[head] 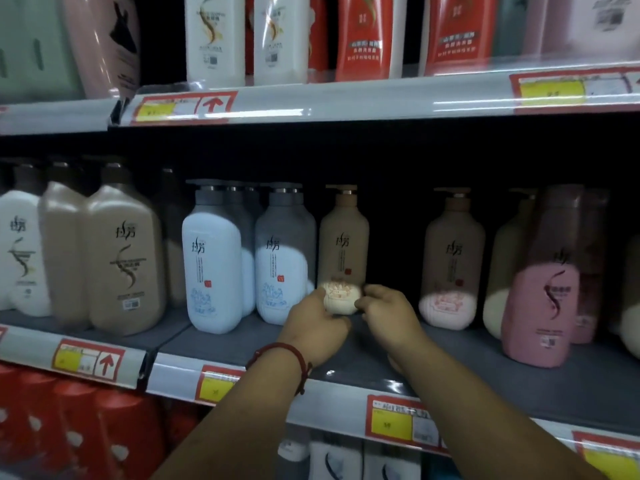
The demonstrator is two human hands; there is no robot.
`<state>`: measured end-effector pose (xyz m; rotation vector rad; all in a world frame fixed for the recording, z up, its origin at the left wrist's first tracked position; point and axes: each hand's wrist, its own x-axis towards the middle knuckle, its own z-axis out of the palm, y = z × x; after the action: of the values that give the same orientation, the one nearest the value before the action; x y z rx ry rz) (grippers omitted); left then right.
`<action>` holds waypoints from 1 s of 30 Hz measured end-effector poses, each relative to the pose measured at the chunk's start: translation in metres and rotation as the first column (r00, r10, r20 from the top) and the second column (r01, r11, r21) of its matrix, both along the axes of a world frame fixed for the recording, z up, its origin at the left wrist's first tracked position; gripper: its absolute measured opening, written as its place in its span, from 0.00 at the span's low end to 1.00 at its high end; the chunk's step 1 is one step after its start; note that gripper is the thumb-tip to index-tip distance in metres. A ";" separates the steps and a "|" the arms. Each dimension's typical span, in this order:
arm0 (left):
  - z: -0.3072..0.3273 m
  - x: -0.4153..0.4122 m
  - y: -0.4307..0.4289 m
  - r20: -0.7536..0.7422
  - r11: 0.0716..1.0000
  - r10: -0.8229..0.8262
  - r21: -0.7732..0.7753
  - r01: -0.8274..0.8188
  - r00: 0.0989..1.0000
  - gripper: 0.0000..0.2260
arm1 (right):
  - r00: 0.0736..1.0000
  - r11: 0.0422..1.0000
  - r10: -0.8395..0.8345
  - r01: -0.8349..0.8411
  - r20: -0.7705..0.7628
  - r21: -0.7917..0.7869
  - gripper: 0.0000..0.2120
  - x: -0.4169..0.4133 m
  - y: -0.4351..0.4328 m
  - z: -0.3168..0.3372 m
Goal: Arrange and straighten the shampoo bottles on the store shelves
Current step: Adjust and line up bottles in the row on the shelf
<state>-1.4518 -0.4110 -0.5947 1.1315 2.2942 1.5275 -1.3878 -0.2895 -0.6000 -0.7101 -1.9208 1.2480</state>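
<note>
A tall beige pump bottle (343, 251) stands upright on the grey middle shelf (242, 344), set back from the front edge. My left hand (317, 327) grips its base from the left, and my right hand (388, 311) grips the base from the right. A red string band circles my left wrist. Two white pump bottles (213, 258) stand to the left of the beige one. A matching beige bottle (452, 261) stands further right, with a dark gap between the two.
A pink bottle (540, 282) stands forward at the right. Large beige and white bottles (123, 251) fill the left of the shelf. The upper shelf (346, 102) holds white and red bottles; red bottles (79, 427) sit below. Price tags line the shelf rails.
</note>
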 end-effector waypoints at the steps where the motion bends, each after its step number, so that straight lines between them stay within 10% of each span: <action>1: -0.001 -0.002 0.002 -0.013 1.000 0.014 -0.003 -0.014 1.000 0.19 | 1.000 0.999 -0.015 0.015 0.017 0.038 0.20 0.000 -0.002 0.000; 10: 0.007 0.005 0.007 -0.299 0.991 0.038 -0.112 -0.075 0.954 0.20 | 0.989 0.983 -0.063 0.037 0.137 0.181 0.16 0.019 -0.005 0.009; 19: 0.038 0.052 -0.037 -0.695 0.905 -0.152 -0.384 -0.184 0.703 0.30 | 0.844 0.758 -0.203 -0.185 0.496 0.625 0.31 0.127 -0.025 0.043; 30: 0.063 0.169 -0.035 -0.742 0.934 -0.253 -0.355 -0.045 0.621 0.37 | 0.795 0.711 -0.389 -0.061 0.465 0.700 0.36 0.281 -0.040 0.066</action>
<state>-1.2824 -0.4458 -0.5315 2.0634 2.7410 0.5322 -1.1072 -0.3295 -0.5338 -0.8923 -2.5100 0.0825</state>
